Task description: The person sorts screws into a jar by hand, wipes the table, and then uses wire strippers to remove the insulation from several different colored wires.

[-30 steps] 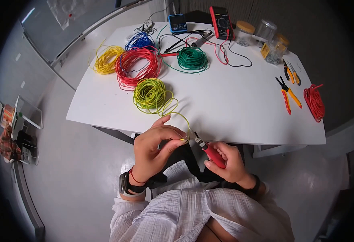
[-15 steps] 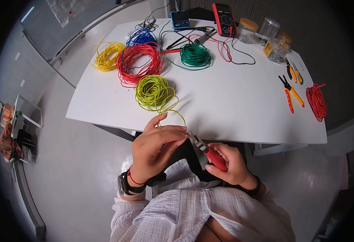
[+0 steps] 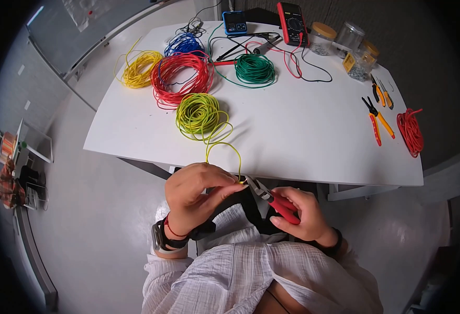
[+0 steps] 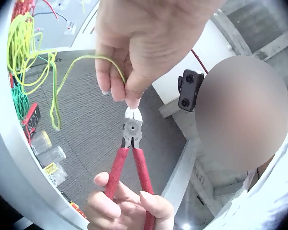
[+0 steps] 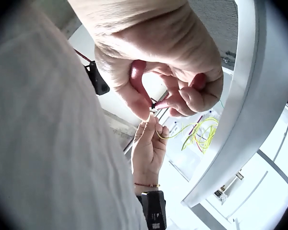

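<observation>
Between thumb and fingertips, my left hand (image 3: pixel 196 191) pinches the end of a yellow-green wire (image 3: pixel 239 157). The wire loops back over the table edge to its yellow-green coil (image 3: pixel 198 118). My right hand (image 3: pixel 309 214) grips red-handled cutting pliers (image 3: pixel 284 205), their tips pointing at the left fingertips. In the left wrist view the pliers' handles stand spread, and the metal head (image 4: pixel 132 125) is right below the pinching fingers. Those fingertips mostly hide the wire's end. The right wrist view shows the right fingers wrapped around the two red handles (image 5: pixel 138 76).
On the white table (image 3: pixel 303 141) lie red (image 3: pixel 159 97), yellow (image 3: pixel 135 78), blue (image 3: pixel 185 46) and green (image 3: pixel 254 69) wire coils. A multimeter (image 3: pixel 294 26), a blue device (image 3: pixel 235 23) and jars (image 3: pixel 321 39) stand behind. Wire strippers (image 3: pixel 379 123) and another red coil (image 3: pixel 410 133) lie right.
My left hand's raised fingers have come down, and its pinch sits slightly lower. The pliers have shifted slightly right and down, their handles now spread wider, tips still near the left fingertips.
</observation>
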{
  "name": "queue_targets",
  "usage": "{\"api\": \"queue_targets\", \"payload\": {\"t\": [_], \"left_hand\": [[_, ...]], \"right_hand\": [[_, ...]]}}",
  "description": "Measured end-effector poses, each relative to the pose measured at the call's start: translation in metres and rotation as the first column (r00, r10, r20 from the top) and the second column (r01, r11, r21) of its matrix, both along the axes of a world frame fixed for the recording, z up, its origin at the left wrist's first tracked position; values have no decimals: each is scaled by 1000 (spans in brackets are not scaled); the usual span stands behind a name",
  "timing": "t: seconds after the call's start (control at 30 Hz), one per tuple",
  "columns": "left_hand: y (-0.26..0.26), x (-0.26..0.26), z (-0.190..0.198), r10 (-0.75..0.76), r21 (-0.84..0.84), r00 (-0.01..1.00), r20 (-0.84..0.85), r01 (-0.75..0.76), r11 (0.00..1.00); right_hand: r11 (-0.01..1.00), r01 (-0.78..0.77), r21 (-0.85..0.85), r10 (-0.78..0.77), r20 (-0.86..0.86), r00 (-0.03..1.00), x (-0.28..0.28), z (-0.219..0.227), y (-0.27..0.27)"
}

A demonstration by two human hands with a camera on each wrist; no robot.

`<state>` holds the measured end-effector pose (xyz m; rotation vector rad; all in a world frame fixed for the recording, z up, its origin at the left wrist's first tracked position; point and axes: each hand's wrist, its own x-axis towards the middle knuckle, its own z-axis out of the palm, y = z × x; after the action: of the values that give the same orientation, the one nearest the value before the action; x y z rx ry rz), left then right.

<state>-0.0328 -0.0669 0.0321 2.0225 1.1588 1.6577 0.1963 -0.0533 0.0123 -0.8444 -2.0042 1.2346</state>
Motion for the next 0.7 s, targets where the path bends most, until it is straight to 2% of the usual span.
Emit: {"api": "queue_targets", "payload": {"t": [0.3, 0.5, 0.57, 0.63, 0.67, 0.7], "left_hand": [[3, 0, 0, -40, 24, 998, -40, 41, 999], [8, 4, -1, -122, 73, 992, 16, 120, 990], [8, 3, 3, -66, 68, 995, -76, 71, 995], [8, 1, 4, -51, 70, 991, -121, 60, 996], [9, 1, 4, -34, 71, 986, -164, 47, 996], [9, 1, 4, -37, 70, 986, -164, 49, 996]], "right_hand": [[995, 20, 94, -25, 46, 999, 1, 4, -1], [993, 42, 114, -50, 76, 996, 6, 3, -2], [994, 41, 103, -48, 71, 996, 8, -1, -2], [989, 10, -144, -25, -101, 995, 12, -13, -2], [989, 12, -145, -27, -101, 994, 13, -13, -2], [970, -37, -239, 8, -123, 992, 15, -13, -1]]}}
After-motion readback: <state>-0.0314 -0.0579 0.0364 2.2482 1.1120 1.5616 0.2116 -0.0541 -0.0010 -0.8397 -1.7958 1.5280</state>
